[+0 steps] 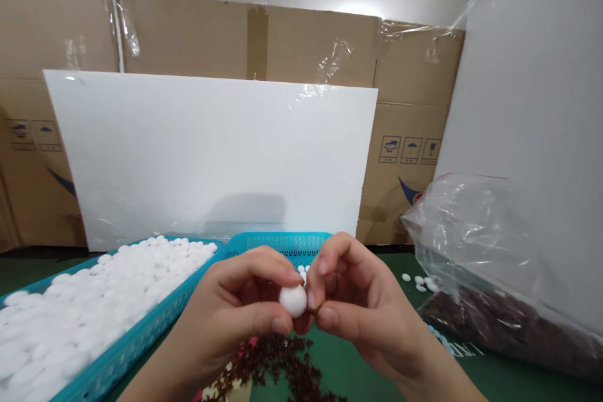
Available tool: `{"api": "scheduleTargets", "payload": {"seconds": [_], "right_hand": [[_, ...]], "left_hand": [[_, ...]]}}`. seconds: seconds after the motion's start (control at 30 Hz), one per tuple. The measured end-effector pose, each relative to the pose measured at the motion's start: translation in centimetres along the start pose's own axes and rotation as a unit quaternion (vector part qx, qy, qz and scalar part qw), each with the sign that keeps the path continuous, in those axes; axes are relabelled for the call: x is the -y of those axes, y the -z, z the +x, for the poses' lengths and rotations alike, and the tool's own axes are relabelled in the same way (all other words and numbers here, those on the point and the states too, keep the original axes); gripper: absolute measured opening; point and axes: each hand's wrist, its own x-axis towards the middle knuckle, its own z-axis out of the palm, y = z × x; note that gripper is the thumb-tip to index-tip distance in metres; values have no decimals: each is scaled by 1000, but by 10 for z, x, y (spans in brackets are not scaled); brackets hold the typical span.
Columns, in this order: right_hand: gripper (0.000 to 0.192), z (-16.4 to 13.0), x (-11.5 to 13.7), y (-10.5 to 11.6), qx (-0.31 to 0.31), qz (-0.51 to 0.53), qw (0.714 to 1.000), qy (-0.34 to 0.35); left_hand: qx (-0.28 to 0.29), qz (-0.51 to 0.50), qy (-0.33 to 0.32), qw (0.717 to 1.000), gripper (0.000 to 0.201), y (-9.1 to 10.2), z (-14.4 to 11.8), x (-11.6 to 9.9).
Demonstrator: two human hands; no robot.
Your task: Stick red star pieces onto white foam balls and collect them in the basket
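Between the thumb and fingers of my left hand (245, 301) is a smooth white ball (293, 301). My right hand (358, 301) is closed in a pinch on a tiny brown piece (313, 310), right at the ball's right side. Whether that piece is stuck into the ball or only touches it, I cannot tell. Below both hands, a loose pile of small dark red-brown pieces (277, 358) lies on the green table surface (362, 370), partly covered by my hands and wrists.
On the left a blue basket (141, 333) is heaped with white balls (103, 301). A second blue basket (277, 240) stands behind my hands, with a few white pieces visible. To the right are a transparent bag (475, 232) with dark brown contents and several white pieces (421, 282). A white board (226, 151) leans against cardboard boxes (188, 31).
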Motion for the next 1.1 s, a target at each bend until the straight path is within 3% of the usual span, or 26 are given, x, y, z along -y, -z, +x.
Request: {"api": "scheduleTargets", "payload": {"seconds": [0.27,0.6,0.93,1.1], "right_hand": [[25,1,-1,2,-1,-19,1000,15],[23,4,-3,4,-34,-15,999,10],[20,5,-7,3,-72,-35,997,22],[23,5,-4,0,-101,-67,992,30]], "left_hand": [[11,14,-15,1000,17,1,-3,0],[-58,186,-83,977,26,1,-2,-3],[-140,140,-19,980,27,-5,-3,0],[-143,222,-51,963,24,-4,-3,1]]}}
